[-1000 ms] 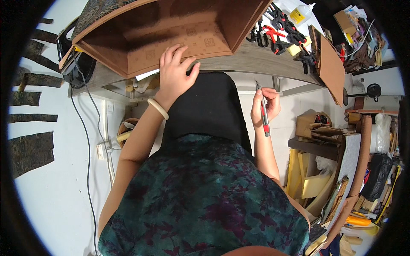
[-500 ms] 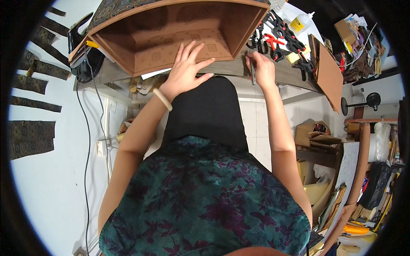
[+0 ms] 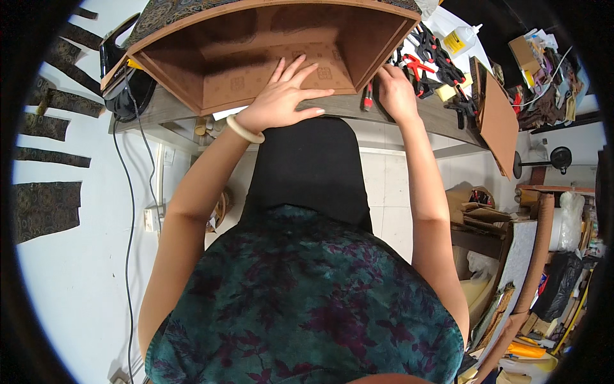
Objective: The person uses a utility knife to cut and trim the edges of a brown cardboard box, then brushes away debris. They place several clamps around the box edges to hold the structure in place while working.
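A brown open-fronted box (image 3: 224,89) with dark patterned cloth on its outside lies on the table, its opening toward me. My left hand (image 3: 281,99) is open, fingers spread over the box's lower inner face and rim, the thumb pointing right. A pale bangle (image 3: 245,130) circles that wrist. Just right of the box lies a slim red-and-black tool (image 3: 368,96), perhaps a cutter, apart from my hands. Next to it my right hand (image 3: 398,96) rests near the clamps, its fingers bent away and mostly hidden, so I cannot see whether they hold anything.
Several black-and-red spring clamps (image 3: 438,61) crowd the table's right side by a yellow-labelled bottle (image 3: 459,40). A brown board (image 3: 495,121) leans at the right edge. At the left stands a black iron-like appliance (image 3: 128,99) with a cord. Dark cloth strips (image 3: 48,201) hang on the white surface.
The tool my right hand held now lies on the table, and that hand has moved slightly right and up. My left hand has slid a little right along the box.
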Tool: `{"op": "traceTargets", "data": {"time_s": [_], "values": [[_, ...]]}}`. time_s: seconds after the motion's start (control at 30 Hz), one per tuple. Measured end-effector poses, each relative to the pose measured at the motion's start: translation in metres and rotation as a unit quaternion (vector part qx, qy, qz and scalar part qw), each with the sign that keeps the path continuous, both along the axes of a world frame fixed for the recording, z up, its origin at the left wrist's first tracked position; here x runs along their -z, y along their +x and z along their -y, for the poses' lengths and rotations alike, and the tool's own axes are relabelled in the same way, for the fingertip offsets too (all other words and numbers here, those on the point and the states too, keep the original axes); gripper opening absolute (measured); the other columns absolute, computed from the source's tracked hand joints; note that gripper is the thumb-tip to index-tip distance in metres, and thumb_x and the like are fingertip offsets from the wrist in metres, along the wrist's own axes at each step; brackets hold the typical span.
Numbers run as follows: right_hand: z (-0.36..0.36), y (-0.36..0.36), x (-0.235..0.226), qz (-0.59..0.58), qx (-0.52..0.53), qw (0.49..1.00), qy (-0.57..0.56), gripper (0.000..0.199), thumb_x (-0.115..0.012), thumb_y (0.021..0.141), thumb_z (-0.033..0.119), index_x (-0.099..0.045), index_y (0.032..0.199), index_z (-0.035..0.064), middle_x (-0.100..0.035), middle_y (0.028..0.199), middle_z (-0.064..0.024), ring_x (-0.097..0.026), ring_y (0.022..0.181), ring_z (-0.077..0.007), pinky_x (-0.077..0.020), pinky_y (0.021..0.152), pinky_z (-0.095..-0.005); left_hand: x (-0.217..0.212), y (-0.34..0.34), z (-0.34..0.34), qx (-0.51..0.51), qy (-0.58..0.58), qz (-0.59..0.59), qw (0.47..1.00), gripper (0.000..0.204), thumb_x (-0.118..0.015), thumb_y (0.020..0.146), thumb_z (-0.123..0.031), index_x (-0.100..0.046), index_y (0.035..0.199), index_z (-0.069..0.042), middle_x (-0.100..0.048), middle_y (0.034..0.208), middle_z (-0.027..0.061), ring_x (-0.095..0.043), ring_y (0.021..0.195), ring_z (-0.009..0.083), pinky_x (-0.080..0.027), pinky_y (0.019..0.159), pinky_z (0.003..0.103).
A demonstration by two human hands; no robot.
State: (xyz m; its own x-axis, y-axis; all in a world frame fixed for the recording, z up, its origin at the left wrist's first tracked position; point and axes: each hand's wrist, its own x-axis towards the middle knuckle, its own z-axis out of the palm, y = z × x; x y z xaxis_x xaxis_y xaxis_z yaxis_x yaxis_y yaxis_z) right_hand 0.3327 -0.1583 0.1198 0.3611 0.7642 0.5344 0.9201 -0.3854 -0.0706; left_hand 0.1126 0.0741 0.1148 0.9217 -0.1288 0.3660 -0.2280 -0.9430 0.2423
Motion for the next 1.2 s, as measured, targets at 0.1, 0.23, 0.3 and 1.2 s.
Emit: {"op": "traceTargets", "data": {"time_s": [0.1,0.23,0.3,1.2], "values": [[0.013,-0.034,-0.017,0.004,0.036,0.989,0.144,0.035,-0.064,0.082,-0.002,-0.069,0.116,0.0058,-0.070,0.104,-0.0135,-0.067,0.096,-0.0352,-0.0565,0.091,-0.0454,0.004,-0.034,-0.017,-0.053,-0.017,0.020,0.998,0.042,-0.072,0.092,-0.046,-0.074,0.130,-0.029,-0.041,0.160,0.0167,-0.026,0.154,0.0421,-0.015,0.125,0.063],[-0.004,-0.106,-0.015,-0.022,-0.206,0.976,0.061,0.019,-0.073,0.086,0.014,-0.064,0.101,0.0070,-0.070,0.112,-0.0119,-0.067,0.114,-0.0291,-0.0457,0.115,-0.0509,0.007,-0.065,-0.022,-0.101,-0.084,0.077,0.988,0.033,-0.080,0.087,-0.034,-0.079,0.118,-0.024,-0.057,0.146,0.0141,-0.041,0.146,0.0397,-0.023,0.123,0.060],[-0.020,-0.106,-0.007,-0.028,-0.213,0.977,0.005,0.025,-0.075,0.087,0.019,-0.063,0.105,0.0053,-0.066,0.121,-0.0138,-0.063,0.122,-0.0295,-0.0429,0.118,-0.0495,0.008,-0.064,-0.016,-0.101,-0.099,0.098,0.985,0.034,-0.082,0.085,-0.030,-0.079,0.117,-0.021,-0.060,0.143,0.0122,-0.046,0.142,0.0377,-0.027,0.122,0.058],[-0.013,-0.081,0.017,-0.131,0.183,0.971,0.082,0.031,-0.076,0.091,0.023,-0.063,0.103,-0.0017,-0.063,0.098,-0.0183,-0.062,0.091,-0.0386,-0.0512,0.082,-0.0471,0.009,-0.057,-0.003,-0.109,-0.073,0.062,0.989,0.046,-0.077,0.087,-0.035,-0.072,0.130,-0.022,-0.050,0.152,0.0135,-0.038,0.147,0.0351,-0.021,0.125,0.058]]}}
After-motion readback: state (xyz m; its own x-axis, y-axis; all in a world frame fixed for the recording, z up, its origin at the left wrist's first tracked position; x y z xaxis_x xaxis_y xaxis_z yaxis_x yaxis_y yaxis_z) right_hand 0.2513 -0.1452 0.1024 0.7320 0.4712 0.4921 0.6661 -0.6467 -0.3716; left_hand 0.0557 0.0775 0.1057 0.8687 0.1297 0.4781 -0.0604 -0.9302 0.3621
